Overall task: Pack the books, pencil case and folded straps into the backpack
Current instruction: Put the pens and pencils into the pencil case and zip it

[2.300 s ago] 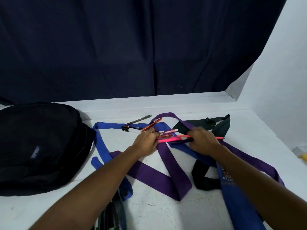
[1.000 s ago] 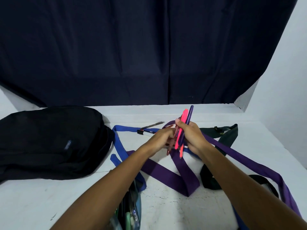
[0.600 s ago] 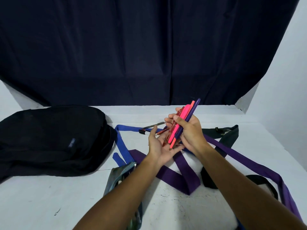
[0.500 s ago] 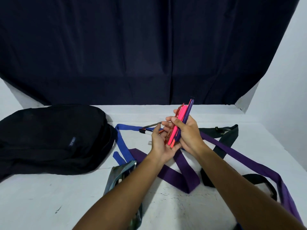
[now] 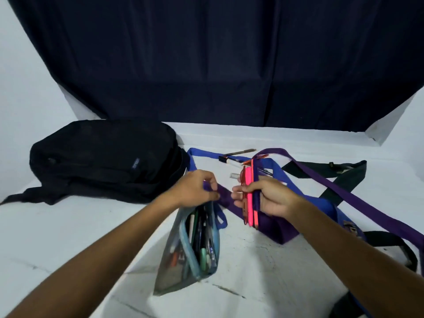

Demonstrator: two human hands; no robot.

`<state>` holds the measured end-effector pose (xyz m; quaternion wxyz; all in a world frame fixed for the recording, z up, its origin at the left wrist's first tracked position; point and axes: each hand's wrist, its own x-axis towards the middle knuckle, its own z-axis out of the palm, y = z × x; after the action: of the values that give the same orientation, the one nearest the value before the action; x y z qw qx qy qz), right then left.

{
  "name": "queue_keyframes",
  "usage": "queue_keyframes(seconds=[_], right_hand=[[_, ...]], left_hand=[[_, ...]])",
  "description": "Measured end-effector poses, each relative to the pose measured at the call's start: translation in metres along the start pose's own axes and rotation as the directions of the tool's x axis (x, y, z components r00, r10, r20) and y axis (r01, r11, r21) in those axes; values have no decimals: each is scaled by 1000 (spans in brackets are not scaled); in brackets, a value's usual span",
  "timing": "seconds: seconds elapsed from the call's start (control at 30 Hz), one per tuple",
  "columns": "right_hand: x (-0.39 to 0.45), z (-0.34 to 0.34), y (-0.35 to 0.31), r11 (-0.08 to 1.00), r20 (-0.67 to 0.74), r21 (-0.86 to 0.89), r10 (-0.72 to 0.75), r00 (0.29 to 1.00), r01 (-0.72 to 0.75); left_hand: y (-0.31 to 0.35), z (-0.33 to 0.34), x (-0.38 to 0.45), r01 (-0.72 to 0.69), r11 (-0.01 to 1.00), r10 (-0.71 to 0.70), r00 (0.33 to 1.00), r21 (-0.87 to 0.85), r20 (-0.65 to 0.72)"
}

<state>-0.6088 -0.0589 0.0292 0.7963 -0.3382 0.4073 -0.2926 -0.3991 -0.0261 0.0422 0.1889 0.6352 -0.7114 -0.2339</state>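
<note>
Centre of frame: right hand [image 5: 273, 198], grip closed round an upright bundle of pens [image 5: 250, 196]. Just left: left hand [image 5: 195, 191], grip pinching the top edge of an open mesh pencil case [image 5: 195, 244] hanging below, pens inside. Upper left: black backpack [image 5: 103, 157] lying on white desk [image 5: 68, 237]. Right: purple strap [image 5: 344, 193], blue strap [image 5: 305, 193], black strap [image 5: 344, 180], tangled, unfolded.

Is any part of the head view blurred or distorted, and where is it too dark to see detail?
Head view: left forearm smeared by motion blur; wide-angle lens bends the table edges; the black backpack and dark curtain lose detail; pens in the right hand stay fairly sharp.
</note>
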Motion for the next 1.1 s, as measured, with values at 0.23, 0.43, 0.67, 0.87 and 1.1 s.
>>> queue_keyframes(seconds=[0.23, 0.43, 0.67, 0.87, 1.1], right_hand=[[-7, 25, 53, 931, 223, -295, 285, 932, -214], [3, 46, 68, 877, 213, -367, 402, 891, -309], [23, 76, 59, 908, 137, -272, 363, 922, -318], [29, 93, 56, 937, -15, -343, 70, 997, -70], [32, 112, 74, 857, -45, -512, -94, 995, 58]], left_hand=[[-21, -11, -54, 14, 962, -87, 962, 273, 257], [-27, -14, -58, 138, 982, -174, 928, 131, 328], [-30, -25, -65, 217, 974, -174, 894, -59, 414], [-35, -27, -66, 208, 969, -129, 891, -137, 436], [-39, -27, -68, 235, 945, -125, 901, -226, 414]])
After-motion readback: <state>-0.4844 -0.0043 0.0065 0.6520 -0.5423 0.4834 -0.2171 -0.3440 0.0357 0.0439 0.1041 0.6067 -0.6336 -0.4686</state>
